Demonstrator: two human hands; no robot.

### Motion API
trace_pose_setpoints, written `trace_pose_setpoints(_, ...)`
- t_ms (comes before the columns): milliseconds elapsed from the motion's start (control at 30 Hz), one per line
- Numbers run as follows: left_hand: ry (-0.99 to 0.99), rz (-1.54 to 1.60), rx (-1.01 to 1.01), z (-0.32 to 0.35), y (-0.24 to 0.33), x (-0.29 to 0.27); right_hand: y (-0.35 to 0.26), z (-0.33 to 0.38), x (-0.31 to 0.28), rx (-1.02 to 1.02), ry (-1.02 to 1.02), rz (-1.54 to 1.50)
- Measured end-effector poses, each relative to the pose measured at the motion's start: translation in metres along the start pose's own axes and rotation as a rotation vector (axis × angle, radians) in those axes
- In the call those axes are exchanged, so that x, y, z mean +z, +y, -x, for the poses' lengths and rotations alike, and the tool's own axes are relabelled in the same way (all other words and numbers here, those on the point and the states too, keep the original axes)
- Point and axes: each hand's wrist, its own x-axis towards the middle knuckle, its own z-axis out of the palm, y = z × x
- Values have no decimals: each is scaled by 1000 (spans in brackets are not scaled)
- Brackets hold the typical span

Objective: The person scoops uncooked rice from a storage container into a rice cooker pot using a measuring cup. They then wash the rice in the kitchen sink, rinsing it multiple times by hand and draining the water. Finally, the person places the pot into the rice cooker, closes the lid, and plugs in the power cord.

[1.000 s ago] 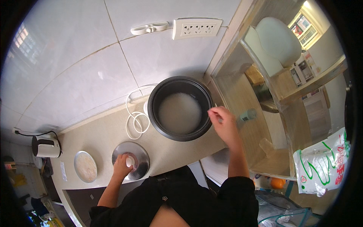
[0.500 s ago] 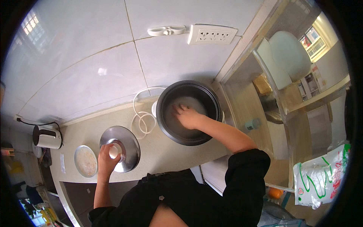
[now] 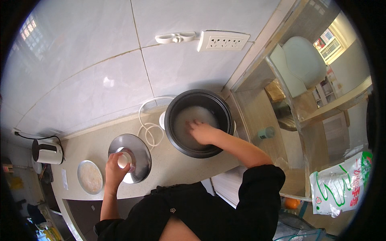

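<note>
My left hand (image 3: 116, 170) is closed around the white knob (image 3: 124, 160) of a round, shiny metal lid (image 3: 140, 152), which appears to rest on the countertop. To its right stands a deep black rice cooker pot (image 3: 177, 145) in a white base. My right hand (image 3: 203, 132) reaches into the pot with its fingers stretched out. The fingertips dip into cloudy, whitish contents (image 3: 188, 119) and are partly hidden there. A metal plate (image 3: 81, 179) holding a pale, grainy layer lies just left of the lid.
A white cord (image 3: 146, 129) coils on the beige counter (image 3: 177, 170) between lid and pot. A white kettle (image 3: 49, 152) stands far left. Wooden shelving (image 3: 261, 110) closes in on the right, with a green cup (image 3: 266, 132). A wall socket panel (image 3: 223, 41) is above.
My right hand has shifted slightly toward me and to the right inside the pot. My left hand keeps its hold on the lid's knob. The whole view has moved a little.
</note>
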Motion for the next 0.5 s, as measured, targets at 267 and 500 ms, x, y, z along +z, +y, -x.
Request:
trace_pose_setpoints(267,-29,-17,-33,-5,8,-2,-4,-2,-34,113,-61,-71)
trace_pose_setpoints(500,-25,9,1,-19,10,-10,26,-6,-25,299,69,-36)
